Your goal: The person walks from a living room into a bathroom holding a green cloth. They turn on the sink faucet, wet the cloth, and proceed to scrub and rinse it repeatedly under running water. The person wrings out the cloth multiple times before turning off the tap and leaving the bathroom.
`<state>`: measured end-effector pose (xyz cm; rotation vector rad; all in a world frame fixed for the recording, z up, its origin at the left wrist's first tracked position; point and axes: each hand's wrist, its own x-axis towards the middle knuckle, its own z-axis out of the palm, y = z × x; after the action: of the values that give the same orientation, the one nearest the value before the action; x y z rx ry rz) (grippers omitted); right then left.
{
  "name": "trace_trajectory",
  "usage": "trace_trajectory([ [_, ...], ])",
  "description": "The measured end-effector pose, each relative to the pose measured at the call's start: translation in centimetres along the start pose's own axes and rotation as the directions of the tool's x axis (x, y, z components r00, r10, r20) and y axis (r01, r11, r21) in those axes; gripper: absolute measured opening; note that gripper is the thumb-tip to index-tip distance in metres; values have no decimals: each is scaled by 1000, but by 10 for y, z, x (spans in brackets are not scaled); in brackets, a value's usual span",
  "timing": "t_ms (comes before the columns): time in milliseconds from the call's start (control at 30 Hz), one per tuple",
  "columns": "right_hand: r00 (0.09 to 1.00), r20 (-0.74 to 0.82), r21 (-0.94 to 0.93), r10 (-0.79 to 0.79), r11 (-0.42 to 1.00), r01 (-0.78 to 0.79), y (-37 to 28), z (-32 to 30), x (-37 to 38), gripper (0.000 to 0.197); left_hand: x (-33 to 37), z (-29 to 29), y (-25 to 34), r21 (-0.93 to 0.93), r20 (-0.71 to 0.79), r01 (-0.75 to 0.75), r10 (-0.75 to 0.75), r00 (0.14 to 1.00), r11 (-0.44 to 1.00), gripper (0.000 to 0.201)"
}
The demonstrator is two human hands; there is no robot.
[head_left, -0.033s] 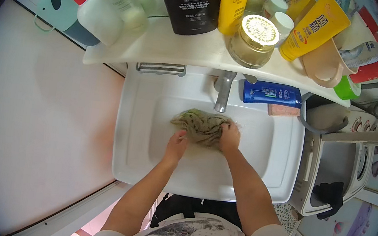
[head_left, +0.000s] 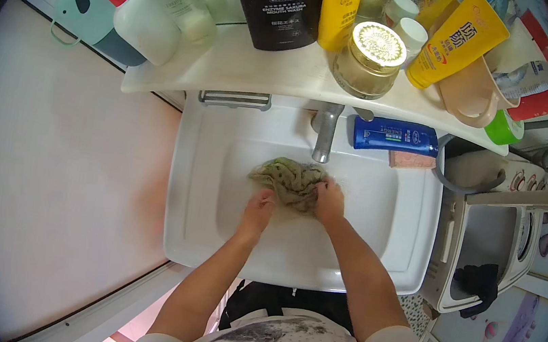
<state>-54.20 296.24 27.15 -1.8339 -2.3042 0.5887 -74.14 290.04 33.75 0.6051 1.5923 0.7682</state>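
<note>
A wet, crumpled greenish-grey cloth lies in murky water in the white sink, below the faucet. My right hand grips its right side, the fingers bent into the folds and partly hidden by them. At the lower left edge of the cloth is my left hand, cupped loosely with the fingertips close to the fabric. Nothing shows between its fingers.
A blue squeeze bottle and a pink sponge lie on the sink's back right ledge. Above, a white shelf holds bottles, a gold-lidded jar and a beige cup. To the right stands a washing machine with dark fabric.
My right hand has shifted slightly to the left, pushing the cloth's right side inward. My left hand has moved a little to the right.
</note>
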Motion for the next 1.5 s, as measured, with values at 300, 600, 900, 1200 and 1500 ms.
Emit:
trace_trajectory([
  [300, 801, 579, -217, 151, 976, -26, 0, -64, 26, 33, 23, 38, -46, 725, 376, -555, 441, 815, 407, 34],
  [600, 898, 258, -146, -356, 904, 401, 20, 7, 18, 46, -12, 25, -4, 814, 558, -566, 99, 824, 130, 27],
  [900, 877, 337, -131, -344, 905, 405, 3, -12, 6, 49, -6, 0, -28, 815, 383, -432, 201, 902, 387, 22],
  [1200, 946, 324, -187, 7, 981, 57, -11, -26, -15, 38, 7, -4, -35, 42, 99, 19, -23, 995, 999, 30],
  [1500, 843, 401, 855, -358, 478, -203, -69, -123, -27, 33, 31, 30, 2, -559, 646, 597, -149, 749, 576, 42],
])
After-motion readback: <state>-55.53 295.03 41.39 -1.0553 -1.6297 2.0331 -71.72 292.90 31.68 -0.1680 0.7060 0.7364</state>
